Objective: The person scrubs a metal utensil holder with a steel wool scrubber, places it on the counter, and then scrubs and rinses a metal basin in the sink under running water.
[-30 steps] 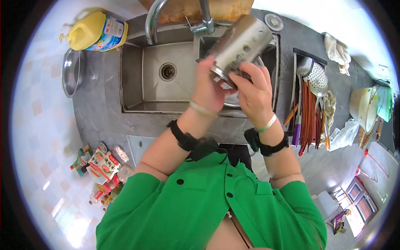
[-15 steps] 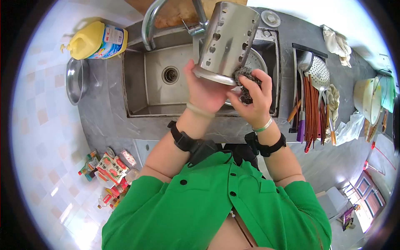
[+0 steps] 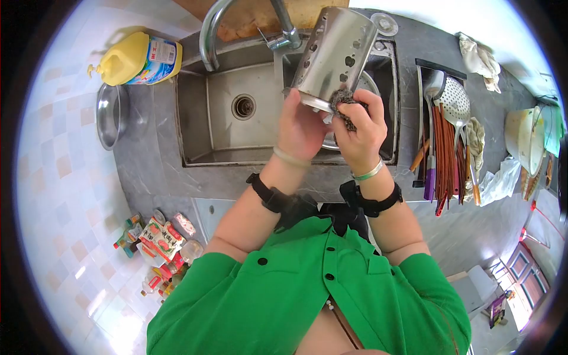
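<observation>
A stainless-steel utensil holder (image 3: 334, 56), a cylinder with rows of cut-out holes, is tilted over the right part of the sink (image 3: 222, 127). My left hand (image 3: 300, 131) grips it by its near end, some fingers hidden behind the metal. My right hand (image 3: 362, 129) is closed on a dark steel wool scrubber (image 3: 342, 105), which touches the holder's near edge at its right side. Beneath the hands, a round metal basin (image 3: 370, 89) in the right bowl is partly covered.
A faucet (image 3: 208, 44) arches over the left bowl. A yellow jug (image 3: 133, 59) and a metal bowl (image 3: 109, 115) are at the left. To the right lie chopsticks (image 3: 442, 154), a skimmer (image 3: 454, 103) and a cloth (image 3: 479, 64).
The utensil holder has turned about its length and shifted slightly right, showing different holes. My right hand with the scrubber has moved slightly toward the holder's near end.
</observation>
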`<state>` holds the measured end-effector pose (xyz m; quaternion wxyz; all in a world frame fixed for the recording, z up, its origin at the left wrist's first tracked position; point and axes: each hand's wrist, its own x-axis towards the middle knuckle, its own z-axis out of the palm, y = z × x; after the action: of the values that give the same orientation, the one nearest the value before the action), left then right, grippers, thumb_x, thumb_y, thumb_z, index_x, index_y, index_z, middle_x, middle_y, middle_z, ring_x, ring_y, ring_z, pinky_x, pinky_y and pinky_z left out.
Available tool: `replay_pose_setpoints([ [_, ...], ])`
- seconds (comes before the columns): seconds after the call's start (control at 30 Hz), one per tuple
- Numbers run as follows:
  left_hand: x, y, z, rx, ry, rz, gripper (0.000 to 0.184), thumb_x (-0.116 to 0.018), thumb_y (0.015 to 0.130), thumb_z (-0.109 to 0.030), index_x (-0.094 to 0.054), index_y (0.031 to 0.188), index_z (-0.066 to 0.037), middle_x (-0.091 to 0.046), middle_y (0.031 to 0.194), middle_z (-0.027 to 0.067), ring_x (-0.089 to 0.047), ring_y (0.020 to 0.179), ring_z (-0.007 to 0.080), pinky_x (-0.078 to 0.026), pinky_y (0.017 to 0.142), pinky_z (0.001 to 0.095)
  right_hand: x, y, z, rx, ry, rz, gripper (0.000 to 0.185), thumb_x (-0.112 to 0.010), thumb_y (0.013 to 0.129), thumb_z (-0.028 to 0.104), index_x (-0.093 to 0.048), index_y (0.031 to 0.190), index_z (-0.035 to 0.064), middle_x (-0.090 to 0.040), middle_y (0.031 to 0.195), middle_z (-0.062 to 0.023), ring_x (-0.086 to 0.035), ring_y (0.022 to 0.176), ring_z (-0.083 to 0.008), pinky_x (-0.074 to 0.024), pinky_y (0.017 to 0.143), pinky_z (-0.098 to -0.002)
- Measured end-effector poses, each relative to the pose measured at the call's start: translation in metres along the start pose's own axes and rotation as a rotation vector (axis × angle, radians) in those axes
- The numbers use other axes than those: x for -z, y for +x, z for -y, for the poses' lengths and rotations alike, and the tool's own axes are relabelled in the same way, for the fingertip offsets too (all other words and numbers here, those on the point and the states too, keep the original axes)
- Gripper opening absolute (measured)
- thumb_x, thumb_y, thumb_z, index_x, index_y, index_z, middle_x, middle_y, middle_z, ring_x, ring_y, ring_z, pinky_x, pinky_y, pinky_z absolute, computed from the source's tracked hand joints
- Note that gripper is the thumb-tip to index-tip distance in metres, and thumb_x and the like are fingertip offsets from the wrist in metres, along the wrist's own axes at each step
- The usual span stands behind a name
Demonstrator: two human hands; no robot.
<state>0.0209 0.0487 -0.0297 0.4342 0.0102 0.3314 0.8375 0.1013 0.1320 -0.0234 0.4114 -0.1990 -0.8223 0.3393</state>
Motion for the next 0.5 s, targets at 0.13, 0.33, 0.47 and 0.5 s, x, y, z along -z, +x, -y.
replay_pose_setpoints([
  [0.13,0.017,0.004,-0.007,0.055,-0.009,-0.101,0.065,-0.051,0.081,-0.058,-0.046,0.127,-0.011,-0.054,0.122,0.0093,-0.053,0.108,0.0241,-0.049,0.077,0.0444,0.006,0.003,-0.013,-0.036,0.18,0.168,0.024,-0.077,0.063,0.006,-0.062,0.082,0.0055,-0.056,0.093,-0.0105,-0.057,0.078,-0.0244,-0.0475,0.067,-0.0311],
  [0.33,0.031,0.003,-0.022,0.027,-0.035,-0.186,0.069,-0.054,0.08,-0.055,-0.042,0.131,-0.011,-0.047,0.129,0.011,-0.05,0.114,0.0313,-0.046,0.081,0.0581,-0.041,-0.05,-0.177,-0.731,0.036,0.233,0.029,-0.071,0.072,0.021,-0.064,0.093,0.0006,-0.066,0.09,-0.0142,-0.063,0.084,-0.0257,-0.0478,0.077,-0.0341],
  [0.47,0.031,0.004,-0.021,0.019,-0.019,-0.111,0.068,-0.051,0.082,-0.055,-0.043,0.133,-0.01,-0.048,0.132,0.0089,-0.048,0.118,0.0314,-0.045,0.086,0.0598,-0.083,-0.074,-0.222,-0.67,-0.376,1.065,0.03,-0.068,0.071,0.017,-0.066,0.097,0.0021,-0.066,0.097,-0.0177,-0.063,0.092,-0.0314,-0.0491,0.081,-0.0368],
  [0.5,0.031,0.004,-0.022,0.014,-0.013,-0.102,0.067,-0.052,0.082,-0.054,-0.043,0.132,-0.01,-0.048,0.132,0.0088,-0.049,0.118,0.0315,-0.045,0.086,0.0593,-0.094,-0.085,-0.228,-0.574,-0.449,1.236,0.031,-0.069,0.07,0.017,-0.066,0.097,0.002,-0.067,0.097,-0.0172,-0.064,0.091,-0.0304,-0.0495,0.08,-0.0363],
])
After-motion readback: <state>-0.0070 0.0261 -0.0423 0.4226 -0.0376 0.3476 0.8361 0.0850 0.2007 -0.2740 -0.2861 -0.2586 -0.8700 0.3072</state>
